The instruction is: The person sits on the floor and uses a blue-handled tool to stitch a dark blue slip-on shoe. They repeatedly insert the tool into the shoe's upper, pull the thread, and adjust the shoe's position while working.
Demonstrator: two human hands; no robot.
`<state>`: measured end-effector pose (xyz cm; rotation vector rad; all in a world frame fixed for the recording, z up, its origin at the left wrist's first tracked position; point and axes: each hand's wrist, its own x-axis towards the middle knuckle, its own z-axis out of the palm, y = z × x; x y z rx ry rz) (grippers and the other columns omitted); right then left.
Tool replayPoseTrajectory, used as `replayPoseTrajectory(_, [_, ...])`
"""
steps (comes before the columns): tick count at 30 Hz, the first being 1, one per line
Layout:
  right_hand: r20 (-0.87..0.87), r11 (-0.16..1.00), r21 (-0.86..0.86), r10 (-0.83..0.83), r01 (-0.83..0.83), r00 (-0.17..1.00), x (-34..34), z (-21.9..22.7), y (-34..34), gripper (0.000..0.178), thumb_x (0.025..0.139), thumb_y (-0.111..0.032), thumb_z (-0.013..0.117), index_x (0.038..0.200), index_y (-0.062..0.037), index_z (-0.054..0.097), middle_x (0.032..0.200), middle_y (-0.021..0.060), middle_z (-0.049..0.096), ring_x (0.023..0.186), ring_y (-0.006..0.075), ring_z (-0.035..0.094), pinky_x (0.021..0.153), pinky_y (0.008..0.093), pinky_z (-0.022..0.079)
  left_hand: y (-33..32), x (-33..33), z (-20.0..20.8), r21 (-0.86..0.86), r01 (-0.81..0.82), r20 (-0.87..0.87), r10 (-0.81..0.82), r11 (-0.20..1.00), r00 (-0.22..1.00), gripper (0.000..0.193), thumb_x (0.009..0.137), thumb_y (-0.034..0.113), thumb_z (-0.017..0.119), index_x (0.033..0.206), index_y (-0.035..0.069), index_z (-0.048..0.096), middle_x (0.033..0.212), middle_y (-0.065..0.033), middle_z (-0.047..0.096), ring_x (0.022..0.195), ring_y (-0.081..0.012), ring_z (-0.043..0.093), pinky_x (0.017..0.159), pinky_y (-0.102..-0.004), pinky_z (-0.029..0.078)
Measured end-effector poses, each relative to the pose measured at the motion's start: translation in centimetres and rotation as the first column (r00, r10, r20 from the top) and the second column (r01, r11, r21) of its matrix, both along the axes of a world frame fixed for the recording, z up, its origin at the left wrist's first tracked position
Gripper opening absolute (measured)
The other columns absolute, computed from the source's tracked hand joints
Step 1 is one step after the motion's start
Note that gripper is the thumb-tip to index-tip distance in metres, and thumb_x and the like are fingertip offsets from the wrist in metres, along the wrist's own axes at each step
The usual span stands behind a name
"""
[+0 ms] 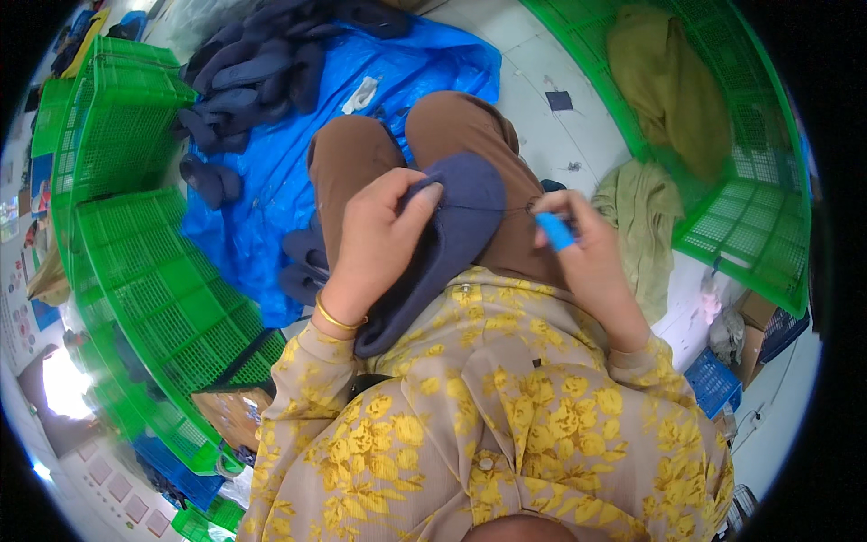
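Observation:
My left hand (pixel 381 221) grips a dark navy slipper (pixel 470 191) over my lap, thumb on top and fingers hidden behind it. The slipper lies tilted, its rounded end pointing away from me. A thin dark thread (pixel 492 210) runs from near my left thumb across the slipper to the right. At its other end my right hand (pixel 591 257) pinches it, held a little off the slipper's right side. A blue wrap (pixel 554 231) covers one right finger. Whether a needle is in that pinch is too small to tell.
Ahead and left, a blue plastic sheet (pixel 456 68) bears a heap of navy slippers (pixel 248 77). Green mesh crates (pixel 149 298) line the left. A large green crate (pixel 754 226) at right holds olive cloth (pixel 668 86). Paler green cloth (pixel 643 217) hangs beside my right arm.

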<state>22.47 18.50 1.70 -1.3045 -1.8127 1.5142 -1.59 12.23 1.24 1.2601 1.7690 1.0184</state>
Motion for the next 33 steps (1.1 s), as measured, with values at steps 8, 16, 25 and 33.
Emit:
replayPoseTrajectory(8, [-0.030,0.938,-0.174,0.300,-0.301,0.953,-5.4,1.9,0.4,0.023,0.089,-0.007,0.057,0.108,-0.0005,0.068,0.090,0.0171,0.070,0.078,0.0183,0.066,0.074,0.0319,0.050,-0.3,-0.4,0.3,-0.190,-0.090,0.410,0.162,0.978,0.898,0.016,0.092,0.017,0.067,0.098,0.002,0.067,0.073,0.0041,0.059,0.065,-0.0019,0.050,0.057,-0.0188,0.040])
replayPoseTrajectory(16, [0.049,0.846,-0.388,0.415,-0.366,0.909,-5.9,3.1,1.7,0.020,0.092,-0.012,0.057,0.098,0.0009,0.070,0.077,0.0137,0.068,0.067,0.0152,0.060,0.065,0.0318,0.047,-0.5,-0.2,0.1,-0.195,-0.105,0.462,0.186,0.975,0.867,0.016,0.090,0.015,0.070,0.098,0.002,0.067,0.074,0.0052,0.059,0.066,-0.0010,0.050,0.058,-0.0177,0.040])
replayPoseTrajectory(25, [0.123,0.837,-0.385,0.463,-0.388,0.878,-6.9,3.3,2.3,0.018,0.085,-0.011,0.057,0.089,0.0001,0.071,0.073,0.0136,0.066,0.064,0.0181,0.060,0.062,0.0328,0.046,-0.6,-0.2,-0.1,-0.167,-0.088,0.440,0.154,0.982,0.885,0.016,0.090,0.015,0.069,0.097,0.001,0.066,0.075,0.0045,0.060,0.068,-0.0016,0.051,0.059,-0.0185,0.041])
replayPoseTrajectory(33, [0.057,0.918,-0.247,0.332,-0.309,0.941,-6.7,1.8,0.7,0.018,0.090,-0.012,0.057,0.090,-0.0001,0.070,0.074,0.0143,0.067,0.066,0.0189,0.062,0.062,0.0332,0.047,-0.7,-0.3,0.0,-0.219,-0.124,0.457,0.214,0.968,0.863,0.015,0.091,0.016,0.068,0.097,0.002,0.066,0.073,0.0044,0.060,0.064,-0.0017,0.051,0.057,-0.0185,0.041])
